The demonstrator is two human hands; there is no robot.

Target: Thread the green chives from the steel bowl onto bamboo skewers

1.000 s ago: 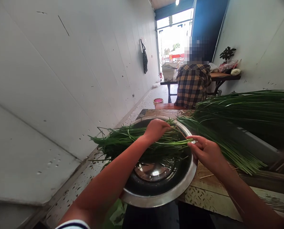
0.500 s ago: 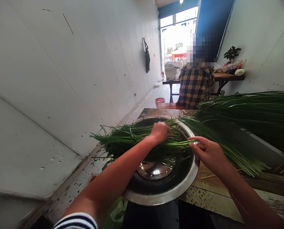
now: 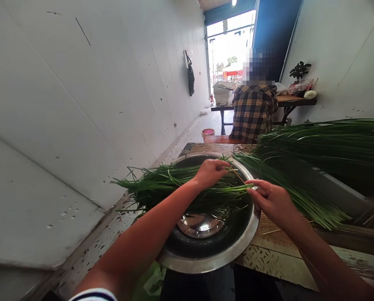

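Observation:
Above a wide steel basin, my right hand pinches the pale stalk ends of a few Chinese chives between thumb and fingers. My left hand is closed, its fingertips at one end of a thin brown withered strand. This strand slants from the left fingertips down to the right hand. More cut chives lie across the basin, their leaf tips hanging over its left rim. Part of them is hidden under my left forearm. Bare shiny metal shows at the basin's bottom.
To the right, a large heap of chives rests on and around a grey container edge, with stalks spread on the wooden table. Ahead, a person in a plaid shirt sits at another table. A white wall runs along the left.
My left hand has lifted from the chives in the basin and moved slightly right, its fingertips now at the brown strand. My right hand keeps its pinch. The view has shifted slightly.

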